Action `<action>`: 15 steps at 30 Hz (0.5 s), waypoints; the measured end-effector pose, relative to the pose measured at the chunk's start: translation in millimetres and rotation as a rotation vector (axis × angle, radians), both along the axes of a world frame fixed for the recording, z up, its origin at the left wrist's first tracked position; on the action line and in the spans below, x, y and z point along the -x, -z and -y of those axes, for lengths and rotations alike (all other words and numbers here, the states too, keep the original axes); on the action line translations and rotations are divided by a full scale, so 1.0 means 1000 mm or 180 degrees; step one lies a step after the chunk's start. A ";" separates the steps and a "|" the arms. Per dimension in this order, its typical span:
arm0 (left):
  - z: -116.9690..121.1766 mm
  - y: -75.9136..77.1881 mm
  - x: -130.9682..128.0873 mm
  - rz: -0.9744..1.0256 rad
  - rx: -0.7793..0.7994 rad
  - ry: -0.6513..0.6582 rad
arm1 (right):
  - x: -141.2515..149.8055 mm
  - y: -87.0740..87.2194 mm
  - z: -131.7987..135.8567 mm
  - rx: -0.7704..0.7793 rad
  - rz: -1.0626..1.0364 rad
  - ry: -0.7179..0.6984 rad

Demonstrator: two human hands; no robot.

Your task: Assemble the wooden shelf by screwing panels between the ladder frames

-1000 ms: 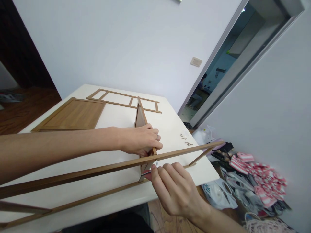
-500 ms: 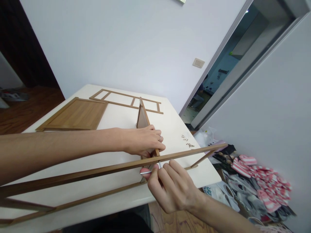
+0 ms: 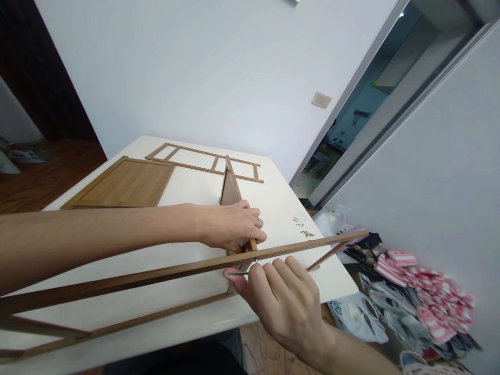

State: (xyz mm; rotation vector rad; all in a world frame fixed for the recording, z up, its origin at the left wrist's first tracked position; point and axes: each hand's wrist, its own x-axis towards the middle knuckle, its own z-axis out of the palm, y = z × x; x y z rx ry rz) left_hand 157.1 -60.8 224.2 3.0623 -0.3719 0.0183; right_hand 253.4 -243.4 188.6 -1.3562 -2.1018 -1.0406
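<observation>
My left hand [image 3: 238,226], a ring on one finger, is wrapped over the top edge of an upright wooden panel [image 3: 233,182]. That panel's near end meets the rail of a wooden side frame [image 3: 164,277], which stands on edge along the front of the table. Below that joint, my right hand [image 3: 287,299] is closed around a small bent metal hex key [image 3: 237,273]. One arm of the key points left past my thumb; its other end reaches up toward the rail at the joint, and its very tip is hidden.
On the white table [image 3: 195,192] lie a flat wooden panel [image 3: 125,182] and a ladder-like wooden frame [image 3: 195,165]. Several small screws [image 3: 304,232] are scattered at the right. Bags and pink striped cloth [image 3: 425,286] are heaped beyond the table's right edge.
My right hand has turned and shifted slightly right, swinging the hex key's free arm to a flatter angle. My left hand holds the same place on the panel.
</observation>
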 end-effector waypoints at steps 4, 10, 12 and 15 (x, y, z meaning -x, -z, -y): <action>-0.002 0.000 0.000 0.0021 0.0079 0.0064 | 0.000 -0.008 0.004 -0.0056 0.0204 0.0151; -0.001 -0.001 0.000 0.0041 0.0123 0.0071 | 0.005 -0.009 0.008 0.0016 0.0451 0.0294; 0.001 -0.001 0.001 0.0045 0.0137 0.0057 | 0.007 -0.008 0.010 0.0048 0.0494 0.0388; 0.002 -0.002 0.002 0.0002 0.0133 0.0051 | 0.010 -0.007 0.010 0.0063 0.0516 0.0502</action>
